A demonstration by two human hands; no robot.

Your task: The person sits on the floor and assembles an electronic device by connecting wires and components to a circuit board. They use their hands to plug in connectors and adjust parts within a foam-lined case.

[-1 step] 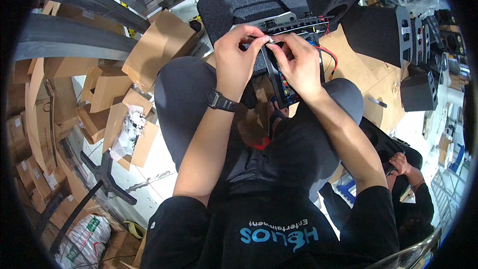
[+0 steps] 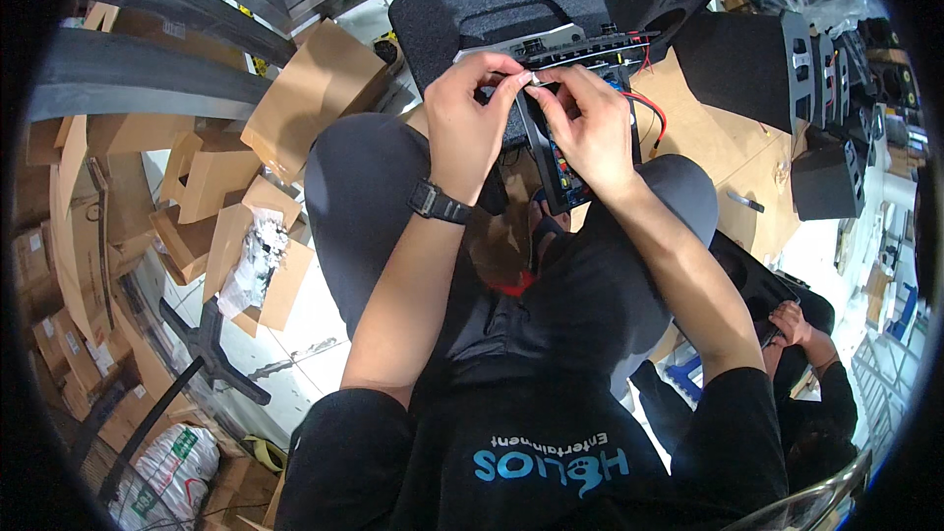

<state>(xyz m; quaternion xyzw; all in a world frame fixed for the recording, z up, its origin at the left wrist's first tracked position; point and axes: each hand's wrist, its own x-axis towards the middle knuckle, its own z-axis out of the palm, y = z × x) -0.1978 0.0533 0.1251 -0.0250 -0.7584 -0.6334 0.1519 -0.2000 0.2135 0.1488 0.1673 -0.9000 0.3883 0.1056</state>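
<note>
My left hand (image 2: 470, 108) and my right hand (image 2: 595, 123) meet fingertip to fingertip, both closed in a pinch. Between them is a small whitish piece (image 2: 534, 80), too tiny to identify. Under and beside my right hand lies an open black electronics module (image 2: 565, 177) with a populated circuit board. Its black panel (image 2: 605, 45) runs behind my fingers, and red and black wires (image 2: 661, 110) loop out on the right. Behind it all stands a dark grey textured speaker cabinet (image 2: 492, 2) with a recessed handle. My knees are on either side of the module.
Open cardboard boxes (image 2: 313, 98) crowd the left, one holding plastic-wrapped parts (image 2: 258, 256). A black chair base (image 2: 211, 354) lies near them. More black speaker cabinets (image 2: 737, 69) stand at right on cardboard sheeting (image 2: 728, 152). A co-worker's hand (image 2: 790, 323) shows at lower right.
My left wrist has shifted very slightly to the right. Both pinching hands are otherwise in the same place.
</note>
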